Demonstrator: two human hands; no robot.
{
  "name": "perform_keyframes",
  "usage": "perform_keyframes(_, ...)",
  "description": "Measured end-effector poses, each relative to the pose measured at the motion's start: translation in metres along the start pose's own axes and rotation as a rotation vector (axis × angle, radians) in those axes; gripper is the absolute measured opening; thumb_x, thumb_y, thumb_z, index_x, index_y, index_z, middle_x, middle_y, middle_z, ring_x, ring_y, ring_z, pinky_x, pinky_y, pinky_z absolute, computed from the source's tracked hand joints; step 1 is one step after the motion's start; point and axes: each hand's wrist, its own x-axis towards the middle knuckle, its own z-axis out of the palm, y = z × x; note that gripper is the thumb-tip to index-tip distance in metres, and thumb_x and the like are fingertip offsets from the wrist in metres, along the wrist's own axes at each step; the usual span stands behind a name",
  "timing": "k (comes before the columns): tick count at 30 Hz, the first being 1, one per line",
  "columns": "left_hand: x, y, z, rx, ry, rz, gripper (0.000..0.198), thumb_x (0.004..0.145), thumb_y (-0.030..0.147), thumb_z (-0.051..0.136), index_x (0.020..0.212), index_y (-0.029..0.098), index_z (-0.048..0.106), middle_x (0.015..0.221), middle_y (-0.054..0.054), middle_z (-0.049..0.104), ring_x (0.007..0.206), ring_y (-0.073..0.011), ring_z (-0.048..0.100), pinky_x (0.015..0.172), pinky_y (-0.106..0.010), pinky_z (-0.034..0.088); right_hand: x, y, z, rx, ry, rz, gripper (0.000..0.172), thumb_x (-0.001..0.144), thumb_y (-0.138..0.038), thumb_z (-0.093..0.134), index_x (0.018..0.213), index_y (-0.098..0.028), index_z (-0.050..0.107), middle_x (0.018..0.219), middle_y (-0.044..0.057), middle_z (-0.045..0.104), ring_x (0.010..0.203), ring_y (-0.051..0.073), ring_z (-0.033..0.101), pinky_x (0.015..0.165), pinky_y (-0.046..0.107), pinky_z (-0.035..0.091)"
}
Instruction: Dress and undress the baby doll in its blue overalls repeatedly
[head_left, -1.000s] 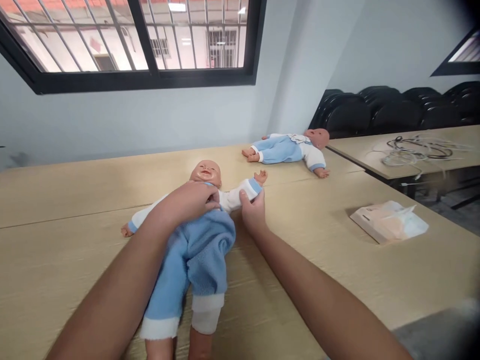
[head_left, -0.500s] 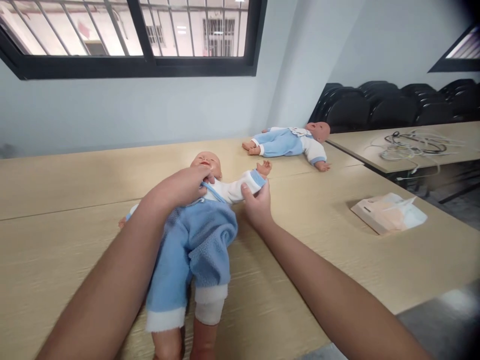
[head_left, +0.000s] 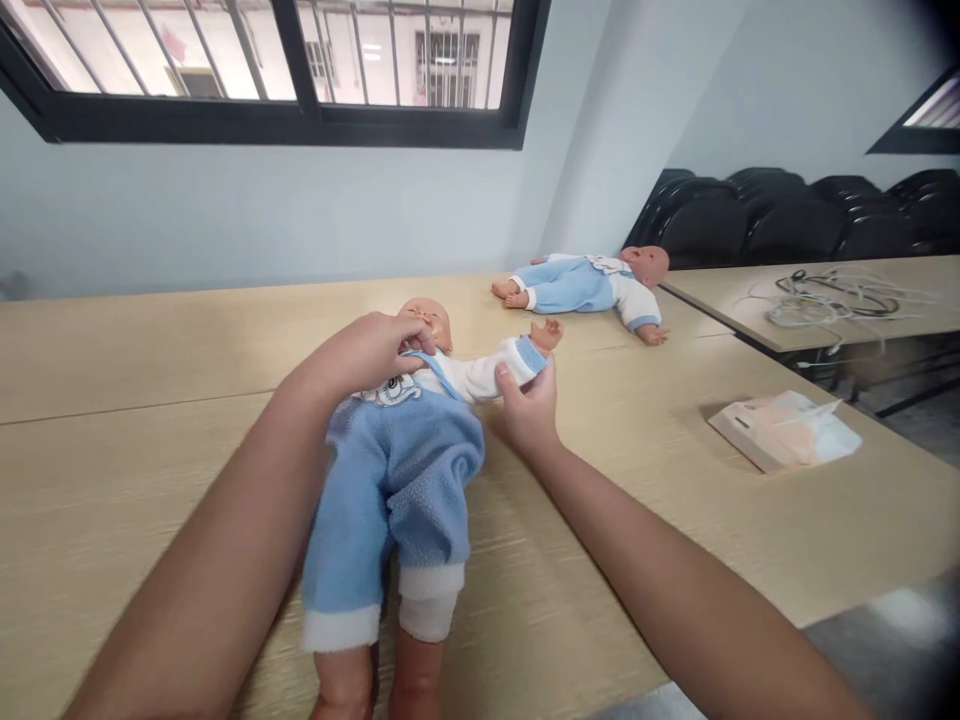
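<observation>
A baby doll [head_left: 394,470] in blue trousers and a white top lies on its back on the table in front of me, feet toward me. My left hand [head_left: 386,345] is at its neck and chest, fingers closed on the blue-trimmed edge of the doll's top [head_left: 441,372] and covering part of the chin. With my right hand [head_left: 529,402] I grip the doll's sleeve [head_left: 491,372] near the blue cuff, thumb on top, its arm stretched out to the right. A printed cartoon face shows on the chest below my left hand. The doll's other arm is hidden behind my left forearm.
A second doll [head_left: 577,285] in like clothes lies at the table's back. To the right are a tissue pack [head_left: 784,430] and, on another table, tangled cables [head_left: 840,300]. Stacked black chairs [head_left: 787,220] stand by the wall, below a barred window at left.
My left hand has lifted slightly and pulled the trimmed edge up, so the chest print shows more. My right hand and the doll's arm have shifted a little right. The view has moved slightly.
</observation>
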Motion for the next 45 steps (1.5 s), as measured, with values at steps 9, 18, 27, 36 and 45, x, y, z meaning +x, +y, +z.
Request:
perform_keyframes(9, -0.01, 0.009, -0.013, -0.365, -0.322, -0.141, 0.038, 0.092, 0.055, 0.054, 0.08, 0.021, 0.067, 0.076, 0.0, 0.066, 0.061, -0.0142, 0.055, 0.055, -0.026, 0.041, 0.001, 0.0, -0.002, -0.017, -0.004, -0.017, 0.055, 0.087, -0.048, 0.074, 0.13, -0.022, 0.054, 0.13, 0.013, 0.066, 0.119, 0.026, 0.065, 0.106, 0.045, 0.052)
perform_keyframes(18, -0.004, 0.004, -0.005, -0.301, -0.275, -0.156, 0.031, 0.084, 0.041, 0.064, 0.11, 0.026, 0.07, 0.085, 0.001, 0.073, 0.065, -0.017, 0.064, 0.058, -0.027, 0.047, 0.001, -0.002, -0.004, -0.05, -0.031, -0.007, 0.058, 0.085, -0.052, 0.075, 0.13, -0.021, 0.053, 0.129, 0.014, 0.066, 0.116, 0.027, 0.065, 0.106, 0.048, 0.052)
perform_keyframes(27, 0.009, -0.009, 0.012, -0.079, 0.142, 0.216, 0.021, 0.081, 0.019, 0.059, 0.098, 0.021, 0.072, 0.107, -0.003, 0.071, 0.096, -0.0198, 0.065, 0.083, -0.029, 0.048, 0.0, -0.007, -0.004, -0.065, -0.045, -0.02, 0.061, 0.086, -0.049, 0.075, 0.135, -0.021, 0.054, 0.13, 0.014, 0.065, 0.117, 0.028, 0.065, 0.107, 0.049, 0.051)
perform_keyframes(36, 0.008, -0.007, 0.012, -0.063, 0.218, 0.279, 0.02, 0.079, 0.015, 0.063, 0.097, 0.021, 0.07, 0.102, -0.003, 0.069, 0.091, -0.019, 0.062, 0.084, -0.03, 0.049, -0.001, -0.009, -0.004, -0.083, -0.067, -0.056, 0.064, 0.086, -0.049, 0.075, 0.138, -0.021, 0.052, 0.134, 0.015, 0.064, 0.122, 0.029, 0.063, 0.11, 0.049, 0.049)
perform_keyframes(45, 0.002, -0.003, 0.009, -0.074, 0.254, 0.226, 0.016, 0.078, 0.016, 0.062, 0.091, 0.02, 0.069, 0.099, -0.003, 0.069, 0.09, -0.0186, 0.062, 0.082, -0.03, 0.05, -0.003, -0.01, -0.005, -0.106, -0.06, -0.091, 0.062, 0.087, -0.046, 0.075, 0.139, -0.021, 0.052, 0.138, 0.016, 0.062, 0.128, 0.029, 0.061, 0.113, 0.05, 0.047)
